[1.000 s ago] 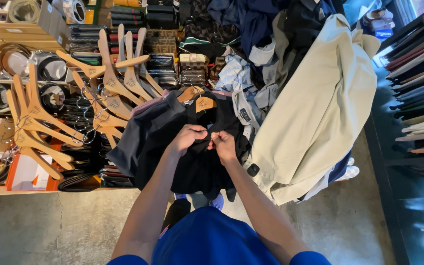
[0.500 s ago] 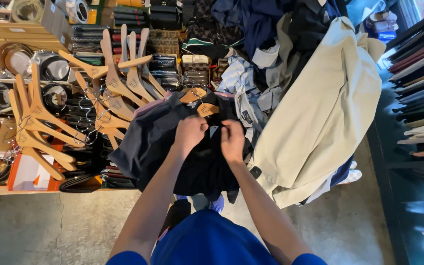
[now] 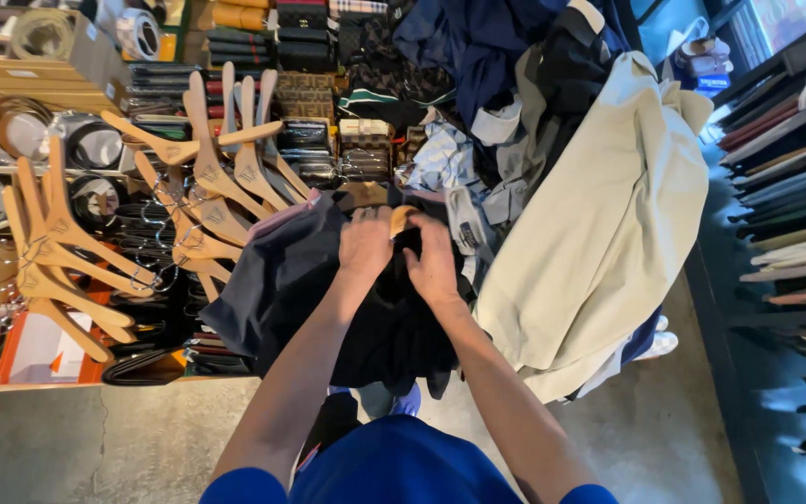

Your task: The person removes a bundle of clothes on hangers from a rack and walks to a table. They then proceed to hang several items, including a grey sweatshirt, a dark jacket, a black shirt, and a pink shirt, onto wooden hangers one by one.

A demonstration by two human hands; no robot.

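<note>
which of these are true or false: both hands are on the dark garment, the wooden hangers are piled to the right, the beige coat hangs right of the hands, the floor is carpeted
1. Both hands, left hand and right hand, are on the dark garment: true.
2. The wooden hangers are piled to the right: false, they lie to the left.
3. The beige coat hangs right of the hands: true.
4. The floor is carpeted: false, it looks like bare grey concrete.
</note>
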